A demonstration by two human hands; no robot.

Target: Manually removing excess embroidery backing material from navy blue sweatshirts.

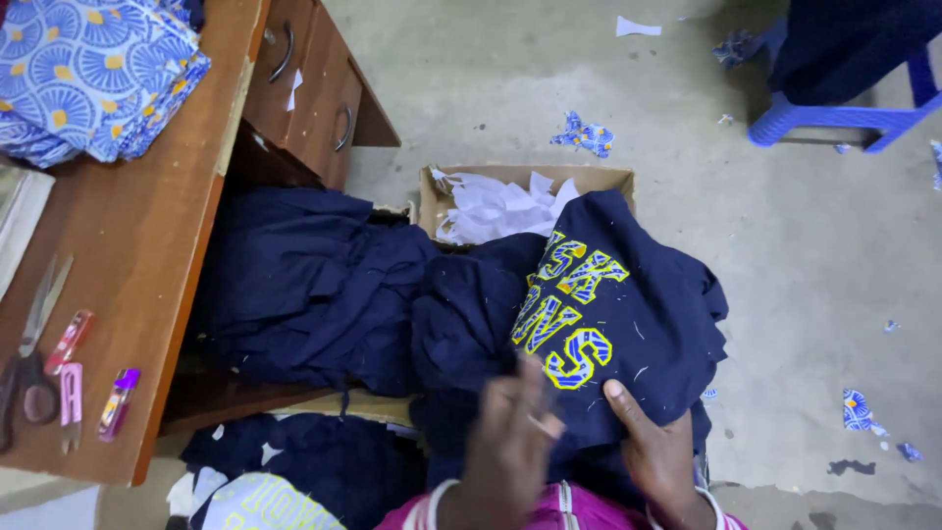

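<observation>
**Hands on a navy garment**

Scissors and lighters lie on the wooden desk at left. The blurred left hand hovers over the lap, fingers loosely spread, holding nothing that shows. The right hand presses its thumb onto the navy lettered garment, beside a cardboard box.

Bright pink top, white-striped cuffs (a zip down the front).

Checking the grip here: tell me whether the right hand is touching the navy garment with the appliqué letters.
Touching. The head view shows the right hand with its thumb pressed flat on the navy garment.
</observation>
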